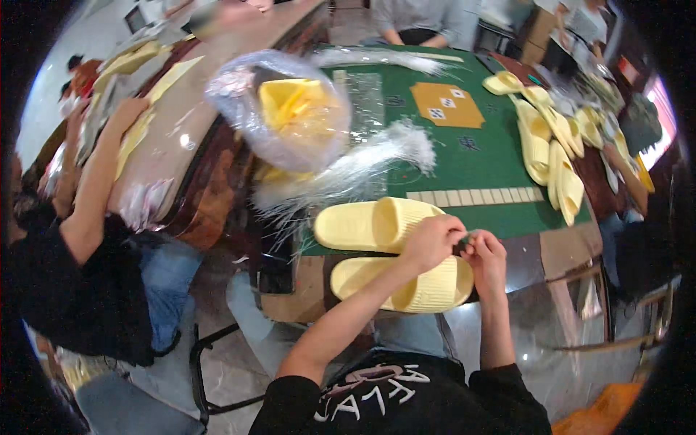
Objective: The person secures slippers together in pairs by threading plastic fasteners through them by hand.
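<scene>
Two pale yellow slide slippers, a far one (351, 225) and a near one (355, 277), lie side by side at the table's near edge, toes to the right. Above their toe ends, my left hand (432, 243) reaches across the straps with its fingers pinched. Close beside it, to the right, my right hand (487, 255) is also pinched, fingertips almost meeting the left ones. A small dark thing (461, 247) shows between the two hands; its kind is too small to tell.
On the green-topped table (406, 174) lie a bundle of clear plastic strands (391, 156), a plastic bag (243, 94) with yellow things inside, a row of pale tiles (475, 196) and an orange board (428, 98). More yellow slippers (535, 138) lie at right. Other people sit left, right and opposite.
</scene>
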A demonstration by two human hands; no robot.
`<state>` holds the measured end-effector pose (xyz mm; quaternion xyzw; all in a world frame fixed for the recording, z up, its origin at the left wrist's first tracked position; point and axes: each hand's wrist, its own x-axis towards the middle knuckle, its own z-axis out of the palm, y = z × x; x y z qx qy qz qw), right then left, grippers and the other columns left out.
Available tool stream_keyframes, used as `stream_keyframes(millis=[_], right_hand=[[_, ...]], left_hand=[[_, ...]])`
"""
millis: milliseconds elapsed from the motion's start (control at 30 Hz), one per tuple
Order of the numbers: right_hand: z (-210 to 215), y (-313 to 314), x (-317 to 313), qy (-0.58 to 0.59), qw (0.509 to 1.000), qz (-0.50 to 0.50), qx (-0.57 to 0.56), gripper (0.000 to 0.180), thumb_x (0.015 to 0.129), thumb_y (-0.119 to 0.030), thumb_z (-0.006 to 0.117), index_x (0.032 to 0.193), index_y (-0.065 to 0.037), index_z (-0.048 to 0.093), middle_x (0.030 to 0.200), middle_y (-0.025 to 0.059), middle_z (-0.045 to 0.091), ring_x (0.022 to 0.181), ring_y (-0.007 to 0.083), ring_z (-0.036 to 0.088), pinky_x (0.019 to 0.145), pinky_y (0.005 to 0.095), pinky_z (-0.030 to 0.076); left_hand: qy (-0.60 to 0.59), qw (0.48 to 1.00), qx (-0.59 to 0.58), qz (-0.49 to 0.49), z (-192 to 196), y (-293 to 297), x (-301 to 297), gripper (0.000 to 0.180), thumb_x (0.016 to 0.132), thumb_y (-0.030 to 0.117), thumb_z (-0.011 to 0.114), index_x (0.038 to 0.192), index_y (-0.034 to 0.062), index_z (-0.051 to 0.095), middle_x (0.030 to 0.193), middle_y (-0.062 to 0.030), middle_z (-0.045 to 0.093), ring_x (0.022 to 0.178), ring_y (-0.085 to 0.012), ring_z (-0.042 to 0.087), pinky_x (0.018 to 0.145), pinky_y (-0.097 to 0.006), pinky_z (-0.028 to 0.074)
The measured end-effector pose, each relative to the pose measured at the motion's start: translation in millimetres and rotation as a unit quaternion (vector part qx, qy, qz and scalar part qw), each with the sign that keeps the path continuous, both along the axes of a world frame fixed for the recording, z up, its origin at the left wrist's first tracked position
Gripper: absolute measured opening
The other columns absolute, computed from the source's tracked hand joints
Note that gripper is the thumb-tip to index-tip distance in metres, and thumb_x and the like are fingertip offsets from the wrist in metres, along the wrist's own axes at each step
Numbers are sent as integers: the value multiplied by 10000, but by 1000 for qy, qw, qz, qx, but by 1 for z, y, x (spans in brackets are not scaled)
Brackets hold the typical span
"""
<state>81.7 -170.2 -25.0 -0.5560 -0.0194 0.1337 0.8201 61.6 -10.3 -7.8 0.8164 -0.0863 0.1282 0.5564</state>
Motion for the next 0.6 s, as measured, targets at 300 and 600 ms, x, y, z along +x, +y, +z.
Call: stream_keyframes(millis=[300,600], right_hand=[[-4,-11,-4,17,1000,0,24,163,925,-151,471,869,-30,564,728,-1,535,612,69,486,616,223,452],[-5,-10,-5,18,1000,9,14,169,917,-154,487,850,-16,559,657,11,522,592,82,488,591,222,426]], left_hand=[[17,996,82,-7,5,-9,-7,146,775,174,626,835,45,655,764,-98,627,646,-232,601,589,-334,462],[8,994,113,1,3,-9,-9,118,769,184,626,808,79,659,717,-74,618,624,-235,590,569,-349,450]])
